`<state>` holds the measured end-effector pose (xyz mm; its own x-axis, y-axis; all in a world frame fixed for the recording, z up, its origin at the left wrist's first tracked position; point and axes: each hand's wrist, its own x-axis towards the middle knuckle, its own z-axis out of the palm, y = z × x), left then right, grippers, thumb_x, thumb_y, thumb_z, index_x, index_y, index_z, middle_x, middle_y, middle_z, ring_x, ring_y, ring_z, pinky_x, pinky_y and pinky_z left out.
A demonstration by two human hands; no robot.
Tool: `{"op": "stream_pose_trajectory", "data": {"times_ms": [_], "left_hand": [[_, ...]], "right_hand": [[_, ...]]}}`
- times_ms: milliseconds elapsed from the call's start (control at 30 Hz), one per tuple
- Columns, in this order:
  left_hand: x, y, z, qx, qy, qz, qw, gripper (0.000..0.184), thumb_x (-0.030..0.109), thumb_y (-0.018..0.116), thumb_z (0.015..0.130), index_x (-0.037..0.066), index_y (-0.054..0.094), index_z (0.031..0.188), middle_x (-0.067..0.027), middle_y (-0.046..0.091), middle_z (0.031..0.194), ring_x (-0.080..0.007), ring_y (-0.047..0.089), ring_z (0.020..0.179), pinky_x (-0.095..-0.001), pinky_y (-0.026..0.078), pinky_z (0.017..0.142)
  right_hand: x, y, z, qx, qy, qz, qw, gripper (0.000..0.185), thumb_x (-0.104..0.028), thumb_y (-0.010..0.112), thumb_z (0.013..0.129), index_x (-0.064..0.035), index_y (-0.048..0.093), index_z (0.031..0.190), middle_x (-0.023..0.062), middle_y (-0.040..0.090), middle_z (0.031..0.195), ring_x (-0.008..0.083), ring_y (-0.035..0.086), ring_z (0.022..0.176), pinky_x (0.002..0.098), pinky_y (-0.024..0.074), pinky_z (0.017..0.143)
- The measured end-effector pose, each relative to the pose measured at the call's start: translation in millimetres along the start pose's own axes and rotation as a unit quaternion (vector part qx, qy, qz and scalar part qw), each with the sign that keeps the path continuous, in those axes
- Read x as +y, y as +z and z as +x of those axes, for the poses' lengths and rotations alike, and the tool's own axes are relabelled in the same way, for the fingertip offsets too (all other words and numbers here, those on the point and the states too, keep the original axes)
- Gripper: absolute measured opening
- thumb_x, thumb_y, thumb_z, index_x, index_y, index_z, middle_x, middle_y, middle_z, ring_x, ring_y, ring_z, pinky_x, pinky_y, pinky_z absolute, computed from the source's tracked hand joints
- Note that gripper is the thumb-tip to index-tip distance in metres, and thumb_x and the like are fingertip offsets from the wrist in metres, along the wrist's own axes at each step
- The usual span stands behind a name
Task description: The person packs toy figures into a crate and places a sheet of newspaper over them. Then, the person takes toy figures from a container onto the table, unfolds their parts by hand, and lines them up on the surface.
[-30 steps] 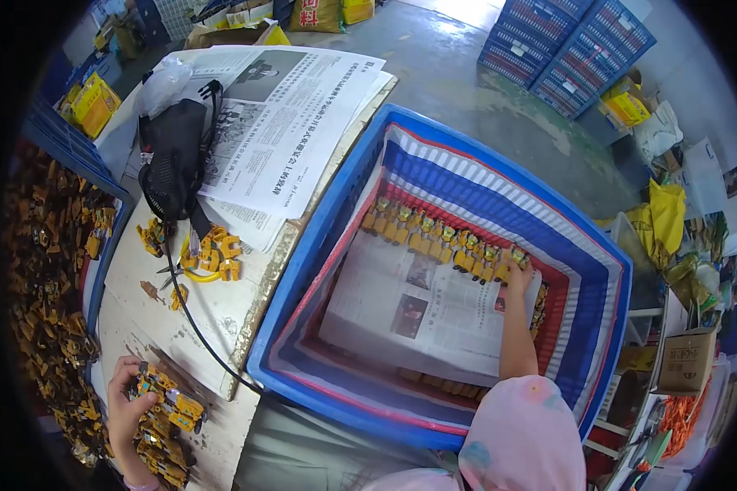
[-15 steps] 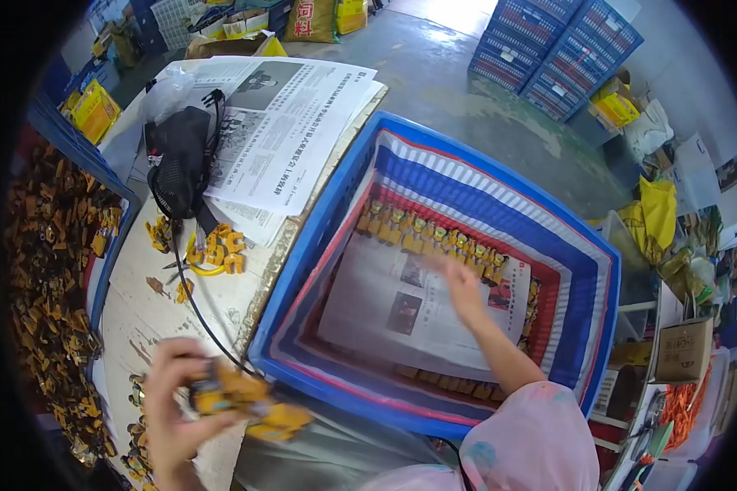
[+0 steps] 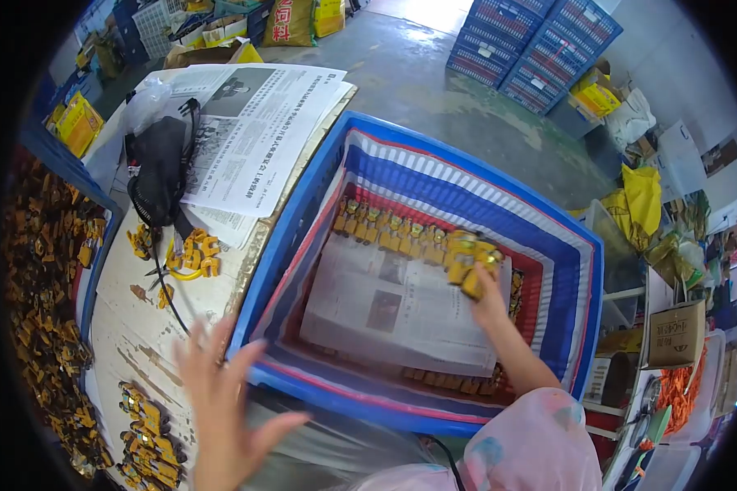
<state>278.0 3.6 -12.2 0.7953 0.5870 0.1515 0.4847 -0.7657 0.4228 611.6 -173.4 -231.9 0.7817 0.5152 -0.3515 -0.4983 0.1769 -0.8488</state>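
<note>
My right hand [image 3: 490,299] is inside the blue crate [image 3: 585,327], closed on a few small yellow-and-black toys [image 3: 469,263], whose exact kind I cannot make out. They are at the right end of a row of similar toys [image 3: 397,233] along the crate's far side. Beneath, a newspaper sheet [image 3: 344,303] covers most of the crate's inside. My left hand [image 3: 225,401], slightly blurred, hovers over the near edge of the white table with fingers spread and nothing in it. More yellow toys [image 3: 149,442] lie on the table to its left.
The crate has a striped red, white and blue lining [image 3: 434,196]. A black bag [image 3: 160,168], newspapers [image 3: 262,123] and loose yellow parts [image 3: 195,254] lie on the table [image 3: 123,319]. At left, a bin is full of yellow pieces [image 3: 45,327]. Stacked blue crates [image 3: 540,49] stand behind.
The yellow toys have left my left hand, which is now spread open. My right hand, blurred and without toys before, now holds some at the row. The view has shifted slightly.
</note>
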Motion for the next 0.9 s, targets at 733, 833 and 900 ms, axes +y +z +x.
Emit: {"op": "stream_pose_trajectory", "data": {"times_ms": [733,833,900], "left_hand": [[-72.6,-22.2,-136.3,0.07,-0.276,0.028,0.958,0.039,0.011,0.051,0.083,0.0,0.044,0.12,-0.0157,0.039,0.132,-0.0301,0.031,0.126,-0.0398,0.018,0.105],[-72.0,-27.5,-133.5,0.052,-0.233,0.059,0.969,0.04,0.019,0.053,0.086,0.003,0.045,0.122,-0.0157,0.042,0.13,-0.0314,0.035,0.123,-0.043,0.027,0.101],[-72.9,-29.2,-133.7,0.041,-0.21,0.064,0.975,0.041,0.024,0.054,0.089,0.005,0.046,0.124,-0.0154,0.043,0.129,-0.0319,0.037,0.121,-0.0449,0.03,0.099]], "right_hand": [[52.1,-230.3,124.6,0.222,-0.138,-0.127,0.957,0.048,-0.009,0.07,0.072,-0.0035,0.049,0.114,0.0054,0.058,0.102,0.0194,0.057,0.092,0.0307,0.047,0.077],[50.1,-245.5,120.2,0.26,-0.128,-0.189,0.938,0.054,-0.011,0.069,0.073,-0.0032,0.044,0.121,0.007,0.057,0.105,0.0204,0.057,0.093,0.0317,0.0472,0.077],[54.6,-265.1,122.1,0.256,-0.111,-0.341,0.897,0.058,-0.013,0.068,0.075,-0.0028,0.04,0.125,0.0091,0.054,0.11,0.0223,0.055,0.097,0.0336,0.0461,0.079]]}}
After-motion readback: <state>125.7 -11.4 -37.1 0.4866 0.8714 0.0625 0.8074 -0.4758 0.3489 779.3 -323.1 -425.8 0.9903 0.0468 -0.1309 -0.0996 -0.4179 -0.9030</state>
